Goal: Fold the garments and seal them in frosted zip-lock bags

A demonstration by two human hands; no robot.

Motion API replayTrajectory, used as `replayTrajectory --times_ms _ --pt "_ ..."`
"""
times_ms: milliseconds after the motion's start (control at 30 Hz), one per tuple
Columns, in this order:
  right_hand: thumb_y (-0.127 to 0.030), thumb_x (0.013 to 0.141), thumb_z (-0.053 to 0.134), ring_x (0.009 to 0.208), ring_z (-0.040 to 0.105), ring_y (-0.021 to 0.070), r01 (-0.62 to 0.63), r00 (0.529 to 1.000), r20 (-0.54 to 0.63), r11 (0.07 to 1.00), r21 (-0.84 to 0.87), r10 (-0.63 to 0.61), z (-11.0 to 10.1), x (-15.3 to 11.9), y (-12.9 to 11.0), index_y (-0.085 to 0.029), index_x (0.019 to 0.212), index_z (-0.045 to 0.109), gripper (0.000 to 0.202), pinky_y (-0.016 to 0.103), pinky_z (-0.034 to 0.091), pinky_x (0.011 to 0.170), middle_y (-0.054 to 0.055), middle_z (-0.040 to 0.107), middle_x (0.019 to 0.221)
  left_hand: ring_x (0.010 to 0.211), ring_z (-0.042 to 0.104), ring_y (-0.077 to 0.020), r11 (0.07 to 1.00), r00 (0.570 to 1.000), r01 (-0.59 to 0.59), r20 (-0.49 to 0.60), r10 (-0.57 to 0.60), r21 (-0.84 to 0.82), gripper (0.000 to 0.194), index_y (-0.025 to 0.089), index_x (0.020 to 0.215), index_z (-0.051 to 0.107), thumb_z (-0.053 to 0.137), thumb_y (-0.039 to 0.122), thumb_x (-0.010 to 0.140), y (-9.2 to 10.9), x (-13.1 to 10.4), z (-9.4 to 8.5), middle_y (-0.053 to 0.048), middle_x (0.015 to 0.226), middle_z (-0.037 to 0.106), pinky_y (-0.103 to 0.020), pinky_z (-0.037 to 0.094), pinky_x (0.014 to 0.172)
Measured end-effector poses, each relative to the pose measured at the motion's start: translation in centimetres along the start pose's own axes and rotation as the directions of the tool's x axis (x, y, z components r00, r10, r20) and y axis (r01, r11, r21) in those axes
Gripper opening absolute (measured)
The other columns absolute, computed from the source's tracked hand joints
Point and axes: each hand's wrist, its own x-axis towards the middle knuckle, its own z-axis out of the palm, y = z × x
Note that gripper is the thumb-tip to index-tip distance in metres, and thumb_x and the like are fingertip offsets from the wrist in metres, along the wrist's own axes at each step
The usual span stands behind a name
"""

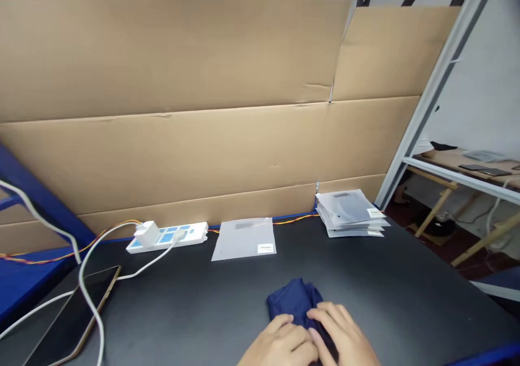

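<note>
Currently working with both hands close together, clamped on a crumpled bundle of dark navy-blue fabric [290, 301], set down on the matte black table [182, 312] with its far end poking out beyond the fingertips. Gripping with the curled fingers of the left hand [284, 341] at the near left side; holding with bent fingers and thumb of the right hand [343, 333] at the near right, almost meeting in the middle. Cannot tell, under the knuckles, how the lower layers lie. Judging by that grip, busy folding or tucking the fabric into a compact shape, not yet flattened at the far end. Probably calls next for an even press, pinning one side before easing off the other. Can see, ahead of the hands and to the left, a flat translucent plastic sleeve [244, 241] with a white label; ahead to the right, an uneven stack of similar sleeves [351, 214]; farther left, a white power strip with blue sockets [199, 233]; well to the left, a black-screened tablet with a gold edge [77, 312].
</note>
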Motion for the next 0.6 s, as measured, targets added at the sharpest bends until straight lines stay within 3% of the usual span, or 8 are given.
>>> replayTrajectory --times_ms 67,100,133,233,333,433,500,600 --pt "-0.033 0.091 0.06 0.081 0.069 0.0196 -0.035 0.997 0.062 0.999 -0.022 0.036 0.1 0.8 -0.2 -0.026 0.093 0.065 0.009 0.027 0.058 0.069 0.002 0.069 0.088 0.086 0.066 -0.0158 0.994 0.994 0.072 0.093 -0.064 -0.084 0.006 0.024 0.096 0.063 0.057 0.026 0.097 -0.9 0.0 -3.1 0.0 0.093 0.071 -0.025 0.051 0.085" --pt "-0.036 0.092 0.059 0.08 0.068 0.0196 -0.068 0.995 0.074 0.997 -0.03 0.07 0.1 1.0 -0.3 -0.026 0.089 0.063 0.011 0.028 0.058 0.069 0.002 0.068 0.085 0.091 0.066 -0.0171 0.98 0.981 0.172 0.109 -0.16 -0.104 0.008 0.025 0.101 0.063 0.058 0.023 0.095 -1.8 -0.2 -4.7 -0.002 0.098 0.071 -0.027 0.051 0.087" --pt "-0.039 0.092 0.058 0.079 0.067 0.0198 -0.096 0.992 0.079 0.995 -0.041 0.099 0.1 1.2 -0.4 -0.025 0.087 0.061 0.015 0.028 0.057 0.069 0.002 0.067 0.084 0.095 0.065 -0.0178 0.953 0.955 0.286 0.106 -0.275 -0.102 0.012 0.026 0.103 0.063 0.055 0.021 0.095 -2.9 -0.4 -6.1 -0.002 0.102 0.07 -0.029 0.05 0.09" --pt "-0.043 0.091 0.058 0.081 0.067 0.0216 -0.162 0.983 0.069 0.983 -0.085 0.168 0.4 1.4 -0.4 -0.025 0.09 0.06 0.018 0.03 0.056 0.07 0.003 0.066 0.087 0.096 0.064 -0.0192 0.889 0.896 0.444 0.056 -0.44 -0.111 0.017 0.025 0.102 0.063 0.048 0.023 0.097 -7.6 -1.5 -8.5 -0.003 0.102 0.068 -0.031 0.05 0.089" --pt "-0.043 0.09 0.058 0.086 0.068 0.024 -0.215 0.975 0.03 0.97 -0.11 0.219 1.1 1.6 -0.3 -0.024 0.101 0.059 0.022 0.032 0.056 0.071 0.006 0.066 0.094 0.095 0.064 -0.0198 0.856 0.861 0.509 0.037 -0.508 -0.092 0.02 0.023 0.099 0.063 0.043 0.026 0.098 -12.8 -2.6 -8.6 -0.003 0.1 0.067 -0.032 0.051 0.087" --pt "-0.043 0.089 0.058 0.095 0.068 0.0263 -0.238 0.971 -0.037 0.964 -0.119 0.235 1.7 1.8 -0.1 -0.022 0.113 0.059 0.032 0.033 0.057 0.074 0.009 0.066 0.102 0.104 0.061 -0.0221 0.852 0.851 0.524 -0.036 -0.523 0.005 0.021 0.021 0.102 0.062 0.042 0.028 0.098 -16.7 -3.2 -7.7 -0.006 0.108 0.064 -0.036 0.048 0.095" --pt "-0.042 0.089 0.058 0.098 0.067 0.0264 -0.228 0.974 -0.047 0.967 -0.114 0.224 1.9 2.0 0.2 -0.021 0.114 0.061 0.033 0.033 0.057 0.078 0.009 0.065 0.103 0.112 0.057 -0.0246 0.854 0.855 0.517 -0.058 -0.515 0.048 0.02 0.021 0.108 0.061 0.048 0.03 0.096 -18.1 -3.3 -6.9 -0.007 0.117 0.061 -0.041 0.043 0.101" --pt "-0.035 0.09 0.056 0.095 0.066 0.0233 -0.214 0.977 0.0 0.974 -0.07 0.215 1.7 2.5 0.4 -0.023 0.098 0.065 0.017 0.031 0.056 0.08 0.006 0.063 0.099 0.118 0.053 -0.0269 0.86 0.862 0.506 -0.044 -0.505 0.058 0.024 0.024 0.114 0.061 0.055 0.033 0.093 -18.7 -3.5 -5.8 -0.006 0.125 0.059 -0.046 0.039 0.104"
